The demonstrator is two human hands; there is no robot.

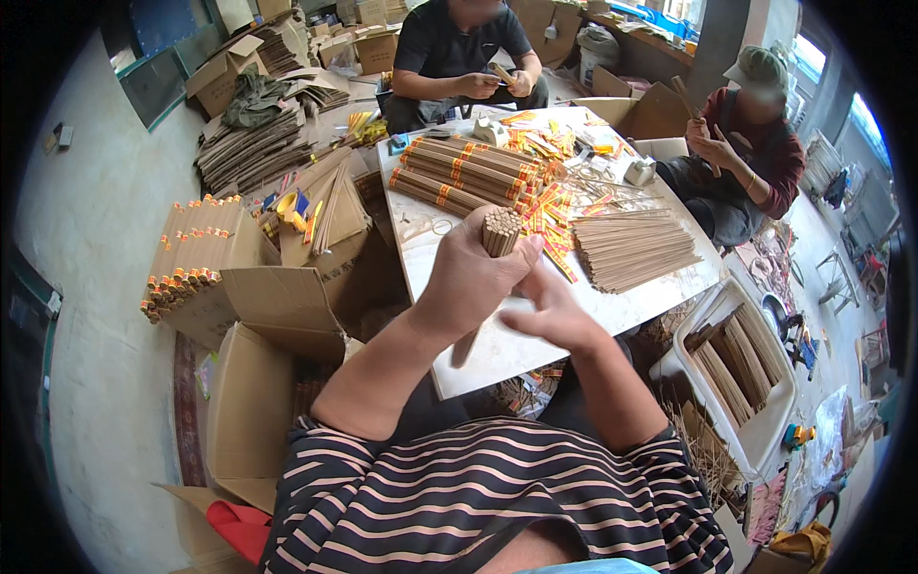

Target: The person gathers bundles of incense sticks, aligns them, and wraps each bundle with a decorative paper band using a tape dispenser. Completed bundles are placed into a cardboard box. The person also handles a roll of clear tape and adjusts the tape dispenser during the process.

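A bundle of brown incense sticks (502, 230) stands tilted in front of me, its round cut ends facing up. My left hand (469, 273) is wrapped round its upper part, and the lower end (466, 347) shows beneath the hand. Close against the bundle's right side is my right hand (555, 311), slightly blurred, fingers apart and not wrapped round it. Loose incense sticks (636, 249) lie in a flat spread on the white table (435, 277), right of my hands. Wrapped incense bundles (469, 172) with red and yellow bands are piled behind my left hand.
Red and yellow paper labels (550, 215) lie scattered mid-table. A white bin (684, 340) of sticks stands at right. Open cardboard boxes (253, 411) and stacked bundles (191, 244) are at left. Two people sit across, one holding a small bundle (500, 74), another holding sticks (687, 100).
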